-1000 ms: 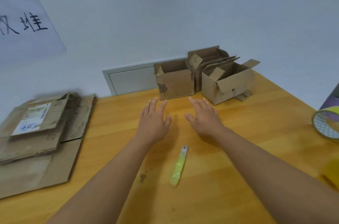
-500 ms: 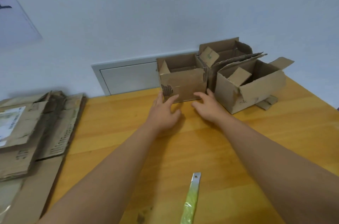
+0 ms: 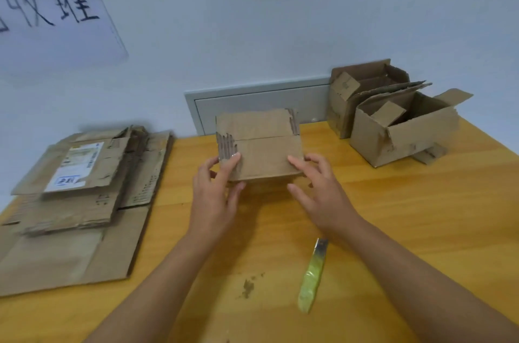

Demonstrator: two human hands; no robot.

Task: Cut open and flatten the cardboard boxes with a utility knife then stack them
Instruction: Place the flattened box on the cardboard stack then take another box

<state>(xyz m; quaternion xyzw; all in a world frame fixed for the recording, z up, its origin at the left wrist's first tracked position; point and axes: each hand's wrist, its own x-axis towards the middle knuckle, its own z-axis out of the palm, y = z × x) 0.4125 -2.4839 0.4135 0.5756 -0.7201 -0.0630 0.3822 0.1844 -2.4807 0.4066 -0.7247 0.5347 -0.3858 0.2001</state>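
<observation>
At the upper left of the frame, a white paper sheet (image 3: pixel 56 11) on the wall carries large black handwritten characters; "收" and "堆" can be made out. At left, a white shipping label (image 3: pixel 74 167) on the flattened cardboard stack (image 3: pixel 84 202) has print too blurred to read.

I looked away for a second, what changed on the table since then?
Both hands reached the far boxes, took the small box and pulled it nearer; left hand and right hand now grip its sides. Utility knife, flattened stack and other boxes stayed.
</observation>
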